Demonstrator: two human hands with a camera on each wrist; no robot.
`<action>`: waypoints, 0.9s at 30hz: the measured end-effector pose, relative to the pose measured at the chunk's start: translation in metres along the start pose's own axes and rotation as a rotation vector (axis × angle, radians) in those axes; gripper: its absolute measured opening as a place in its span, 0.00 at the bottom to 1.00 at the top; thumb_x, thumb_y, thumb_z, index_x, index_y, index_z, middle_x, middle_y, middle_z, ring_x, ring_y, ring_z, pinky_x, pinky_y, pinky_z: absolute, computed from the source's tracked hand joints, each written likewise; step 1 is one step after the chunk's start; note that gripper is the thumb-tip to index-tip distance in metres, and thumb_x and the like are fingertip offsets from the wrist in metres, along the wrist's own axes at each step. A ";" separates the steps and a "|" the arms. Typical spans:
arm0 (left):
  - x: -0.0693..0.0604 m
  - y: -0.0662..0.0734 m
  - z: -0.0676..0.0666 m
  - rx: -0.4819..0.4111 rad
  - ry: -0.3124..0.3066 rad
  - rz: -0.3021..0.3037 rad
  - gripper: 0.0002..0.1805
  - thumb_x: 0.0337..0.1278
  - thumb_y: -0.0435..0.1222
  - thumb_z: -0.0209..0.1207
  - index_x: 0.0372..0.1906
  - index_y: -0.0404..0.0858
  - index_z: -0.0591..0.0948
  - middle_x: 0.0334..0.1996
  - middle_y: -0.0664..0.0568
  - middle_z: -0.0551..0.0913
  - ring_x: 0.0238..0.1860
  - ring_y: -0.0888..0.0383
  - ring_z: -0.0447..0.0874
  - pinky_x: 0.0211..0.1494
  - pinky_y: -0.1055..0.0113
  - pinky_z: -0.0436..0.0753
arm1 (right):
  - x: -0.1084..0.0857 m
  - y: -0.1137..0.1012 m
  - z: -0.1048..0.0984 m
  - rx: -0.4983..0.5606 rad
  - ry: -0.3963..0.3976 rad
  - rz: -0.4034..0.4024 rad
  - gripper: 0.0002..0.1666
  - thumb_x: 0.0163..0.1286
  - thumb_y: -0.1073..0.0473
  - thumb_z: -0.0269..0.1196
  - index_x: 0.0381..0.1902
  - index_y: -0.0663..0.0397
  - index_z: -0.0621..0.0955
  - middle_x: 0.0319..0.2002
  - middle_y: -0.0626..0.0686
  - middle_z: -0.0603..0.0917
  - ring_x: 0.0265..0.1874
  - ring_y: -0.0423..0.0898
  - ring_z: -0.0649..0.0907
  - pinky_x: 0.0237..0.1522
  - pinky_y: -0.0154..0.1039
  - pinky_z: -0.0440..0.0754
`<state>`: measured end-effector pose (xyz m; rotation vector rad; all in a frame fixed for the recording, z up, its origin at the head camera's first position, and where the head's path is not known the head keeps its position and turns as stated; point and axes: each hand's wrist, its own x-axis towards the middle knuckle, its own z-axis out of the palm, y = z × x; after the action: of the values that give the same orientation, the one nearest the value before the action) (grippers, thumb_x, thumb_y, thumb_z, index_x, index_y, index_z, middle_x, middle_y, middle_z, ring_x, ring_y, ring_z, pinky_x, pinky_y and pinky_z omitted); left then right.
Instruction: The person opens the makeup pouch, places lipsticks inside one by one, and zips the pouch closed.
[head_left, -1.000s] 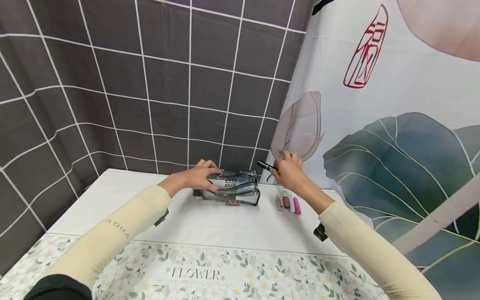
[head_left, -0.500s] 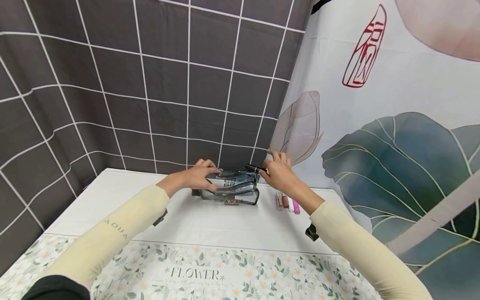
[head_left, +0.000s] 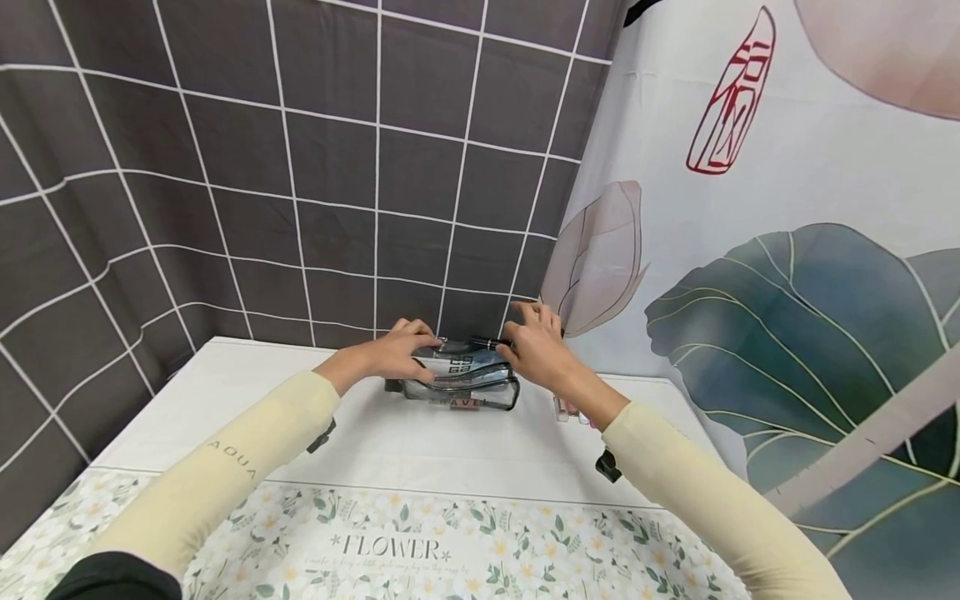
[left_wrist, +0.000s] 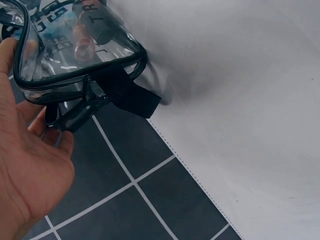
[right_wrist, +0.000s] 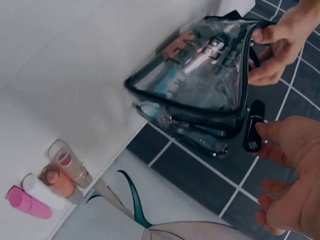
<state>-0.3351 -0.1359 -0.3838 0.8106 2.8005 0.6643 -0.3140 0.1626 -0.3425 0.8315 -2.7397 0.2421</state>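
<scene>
A clear cosmetic bag (head_left: 468,393) with black piping and dark lettering stands near the back edge of the white surface. My left hand (head_left: 384,354) grips its upper rim at the left end, thumb on one side and fingers on the other. Between the thumb and index finger of my right hand (right_wrist: 302,170) is a black lipstick tube (right_wrist: 254,127) with a silver band. In the head view the tube's tip lies over the bag's top right. Through the clear wall, the left wrist view shows a dark cylinder (left_wrist: 102,32) and a pinkish item (left_wrist: 83,42) inside.
Right of the bag lies a row of small tubes: a bright pink one (right_wrist: 31,204), a white one (right_wrist: 44,191), an orange-brown one (right_wrist: 56,180) and a clear-capped one (right_wrist: 70,162). A dark gridded curtain (head_left: 322,167) hangs behind the white surface (head_left: 420,458).
My right hand has moved left with the black lipstick tube, from beside the bag to over its top right edge. The left hand and the bag have stayed in place.
</scene>
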 end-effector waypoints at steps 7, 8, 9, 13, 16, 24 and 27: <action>0.001 -0.001 0.000 0.007 -0.003 0.002 0.45 0.68 0.49 0.69 0.84 0.34 0.74 0.81 0.39 0.67 0.77 0.40 0.61 0.82 0.37 0.73 | 0.002 -0.010 0.009 -0.006 0.003 -0.044 0.10 0.83 0.53 0.70 0.50 0.53 0.92 0.83 0.70 0.70 0.81 0.72 0.66 0.79 0.79 0.64; 0.001 -0.001 0.000 0.009 -0.001 0.001 0.45 0.67 0.49 0.69 0.84 0.34 0.74 0.81 0.38 0.67 0.77 0.40 0.61 0.82 0.37 0.73 | 0.003 -0.011 0.010 -0.010 0.001 -0.048 0.10 0.83 0.52 0.70 0.50 0.52 0.92 0.84 0.70 0.70 0.81 0.72 0.66 0.79 0.78 0.65; 0.002 -0.001 0.000 0.013 0.002 0.003 0.45 0.67 0.49 0.70 0.84 0.34 0.74 0.81 0.38 0.68 0.77 0.40 0.61 0.82 0.37 0.73 | 0.003 -0.013 0.010 -0.015 0.000 -0.053 0.11 0.83 0.52 0.70 0.50 0.52 0.92 0.83 0.70 0.70 0.81 0.72 0.66 0.79 0.78 0.65; 0.002 0.000 0.000 0.019 0.008 0.006 0.45 0.65 0.49 0.70 0.83 0.33 0.74 0.80 0.38 0.69 0.77 0.40 0.62 0.82 0.37 0.73 | 0.004 -0.018 0.013 -0.033 -0.002 -0.067 0.11 0.84 0.51 0.69 0.50 0.51 0.92 0.83 0.70 0.71 0.81 0.73 0.67 0.78 0.77 0.67; 0.002 0.000 0.000 0.022 0.006 0.006 0.45 0.64 0.49 0.70 0.83 0.33 0.75 0.80 0.38 0.69 0.77 0.39 0.62 0.82 0.37 0.73 | 0.005 -0.022 0.016 -0.045 0.001 -0.072 0.11 0.84 0.51 0.69 0.50 0.51 0.92 0.83 0.71 0.71 0.80 0.73 0.68 0.77 0.76 0.68; 0.000 0.001 0.000 0.015 -0.009 -0.001 0.45 0.68 0.50 0.69 0.84 0.33 0.74 0.81 0.39 0.67 0.79 0.39 0.60 0.83 0.36 0.72 | 0.011 -0.035 0.019 -0.037 -0.036 -0.045 0.14 0.85 0.49 0.68 0.54 0.49 0.93 0.85 0.69 0.69 0.80 0.72 0.66 0.77 0.72 0.68; 0.000 0.001 -0.001 0.020 -0.009 0.001 0.45 0.67 0.49 0.69 0.84 0.33 0.74 0.81 0.38 0.67 0.78 0.39 0.60 0.83 0.36 0.72 | 0.013 -0.039 0.018 -0.014 -0.055 -0.013 0.17 0.84 0.47 0.68 0.57 0.51 0.93 0.86 0.69 0.67 0.80 0.72 0.66 0.75 0.70 0.68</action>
<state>-0.3349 -0.1353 -0.3820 0.8170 2.8028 0.6324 -0.3059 0.1196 -0.3528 0.8648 -2.7827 0.1998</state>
